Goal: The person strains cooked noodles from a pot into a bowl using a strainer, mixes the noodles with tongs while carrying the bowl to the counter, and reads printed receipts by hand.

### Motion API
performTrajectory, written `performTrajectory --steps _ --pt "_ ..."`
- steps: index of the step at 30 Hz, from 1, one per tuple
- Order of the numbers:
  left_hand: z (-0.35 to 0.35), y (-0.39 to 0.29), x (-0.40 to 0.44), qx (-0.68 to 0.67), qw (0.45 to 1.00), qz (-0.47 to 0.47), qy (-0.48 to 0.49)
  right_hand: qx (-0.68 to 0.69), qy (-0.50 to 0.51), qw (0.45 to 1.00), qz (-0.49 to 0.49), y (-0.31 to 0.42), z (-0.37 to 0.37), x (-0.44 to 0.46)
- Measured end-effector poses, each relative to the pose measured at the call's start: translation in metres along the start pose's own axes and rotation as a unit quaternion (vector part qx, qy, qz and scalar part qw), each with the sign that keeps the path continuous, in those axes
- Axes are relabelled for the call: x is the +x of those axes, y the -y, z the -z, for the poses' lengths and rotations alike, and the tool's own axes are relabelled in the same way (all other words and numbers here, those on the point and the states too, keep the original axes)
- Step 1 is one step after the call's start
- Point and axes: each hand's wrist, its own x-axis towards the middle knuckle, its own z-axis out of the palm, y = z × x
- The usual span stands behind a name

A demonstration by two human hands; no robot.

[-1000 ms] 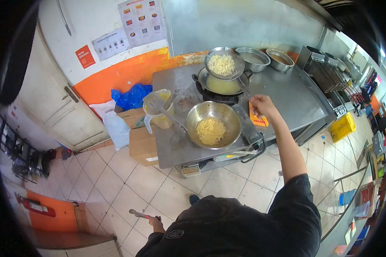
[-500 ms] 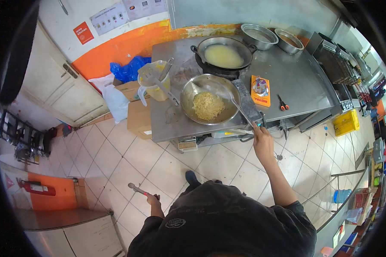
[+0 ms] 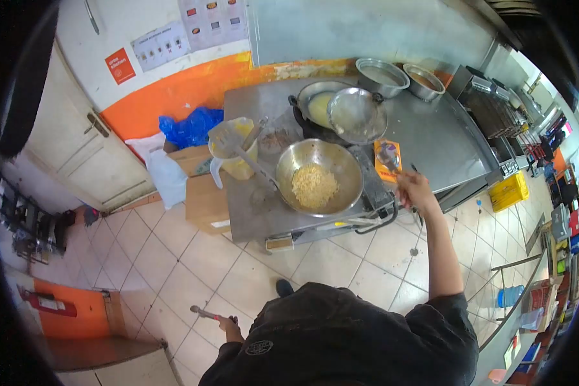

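Note:
My right hand [image 3: 415, 190] is closed on the handle of a round strainer [image 3: 358, 116], whose mesh shows no noodles. The strainer hangs over the right side of a wok [image 3: 320, 106] with pale yellow liquid. Nearer to me, a metal bowl [image 3: 349, 168] contains a heap of noodles [image 3: 314, 185]. Below the strainer's handle lies an orange packet [image 3: 386, 171]. My left hand [image 3: 230, 327], low in the view and away from the table, grips tongs [image 3: 204, 313]. A slotted spatula [image 3: 256, 166] leans between the jug [image 3: 243, 168] and the bowl.
Two metal pots, one [image 3: 382, 76] beside the other [image 3: 424, 82], stand at the table's back edge [image 3: 341, 78]. Cardboard boxes [image 3: 206, 204], a white bag [image 3: 172, 179] and a blue bag [image 3: 193, 128] are left of the table. A yellow crate [image 3: 509, 192] is at right.
The strainer has gone from over the metal bowl back to above the wok. It held noodles a second ago and now shows none; the heap in the bowl is larger. My left hand still has the tongs.

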Motion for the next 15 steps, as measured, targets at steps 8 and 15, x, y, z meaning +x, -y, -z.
performTrajectory --steps 8,15 --pt "-0.033 -0.035 0.008 -0.014 1.000 -0.022 -0.011 -0.578 -0.252 0.754 0.183 0.051 -0.023 0.160" --pt "-0.027 -0.040 0.022 -0.002 0.999 -0.023 -0.025 -0.603 -0.202 0.761 0.131 0.034 -0.013 0.162"
